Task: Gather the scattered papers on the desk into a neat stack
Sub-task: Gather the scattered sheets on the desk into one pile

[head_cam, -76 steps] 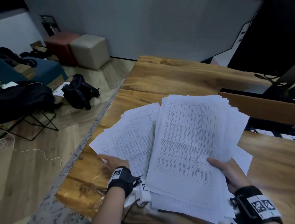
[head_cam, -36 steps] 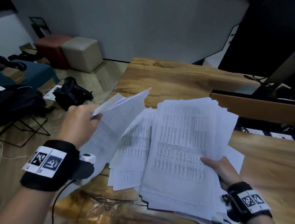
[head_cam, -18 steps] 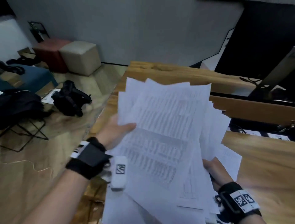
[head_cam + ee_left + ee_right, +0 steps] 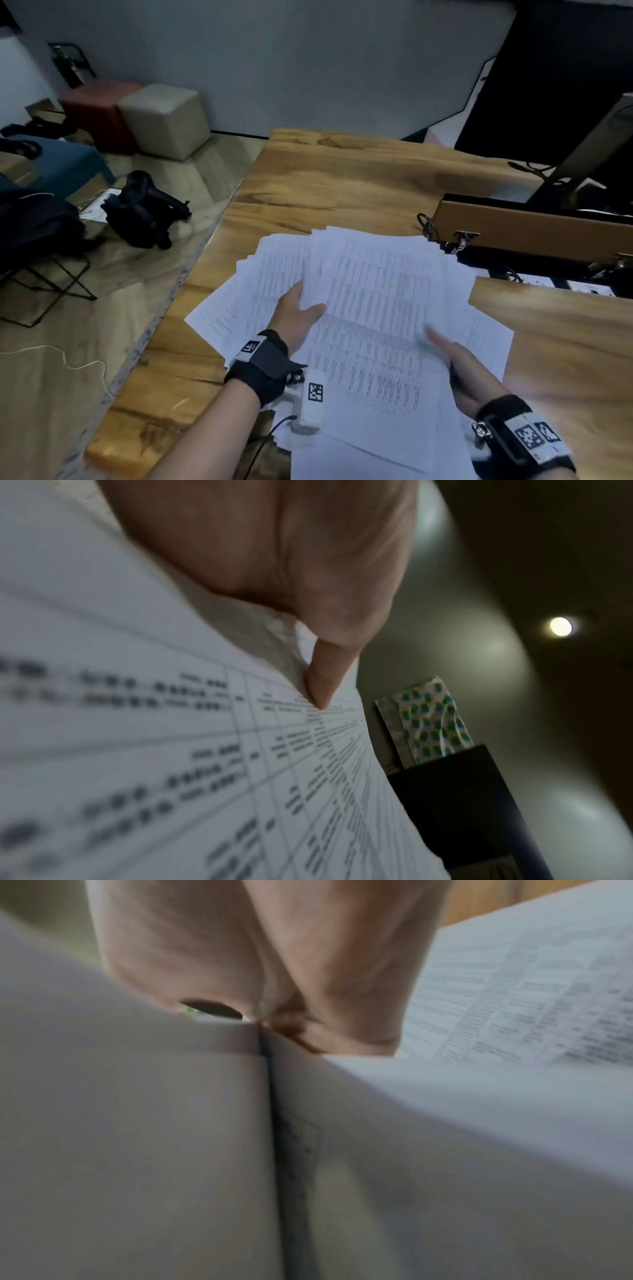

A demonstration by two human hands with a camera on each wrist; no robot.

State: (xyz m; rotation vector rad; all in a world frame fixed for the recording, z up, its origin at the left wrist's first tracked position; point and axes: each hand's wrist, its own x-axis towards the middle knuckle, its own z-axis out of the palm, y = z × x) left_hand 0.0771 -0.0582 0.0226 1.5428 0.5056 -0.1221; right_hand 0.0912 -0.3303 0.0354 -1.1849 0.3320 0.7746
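Note:
A loose pile of white printed papers (image 4: 376, 308) lies fanned out on the wooden desk (image 4: 342, 178). My left hand (image 4: 299, 313) pinches the left edge of the top sheets, thumb on top and fingers hidden beneath. In the left wrist view the thumb of the left hand (image 4: 322, 685) presses on a printed sheet (image 4: 171, 750). My right hand (image 4: 448, 353) grips the pile's right side, thumb on top. Its wrist view is blurred and shows the right hand (image 4: 274, 961) against papers (image 4: 514, 988). A few sheets (image 4: 219, 315) stick out to the left.
A brown box with metal clasps (image 4: 531, 233) stands just beyond the pile at the right, with a monitor stand (image 4: 582, 150) behind it. The desk's left edge is near the sheets. On the floor at left are a black bag (image 4: 144, 209) and cube stools (image 4: 164, 120).
My left hand picked up loose sheets from the left, swung them over, and laid them on the pile held by my right hand. The right hand stayed at the pile's right side.

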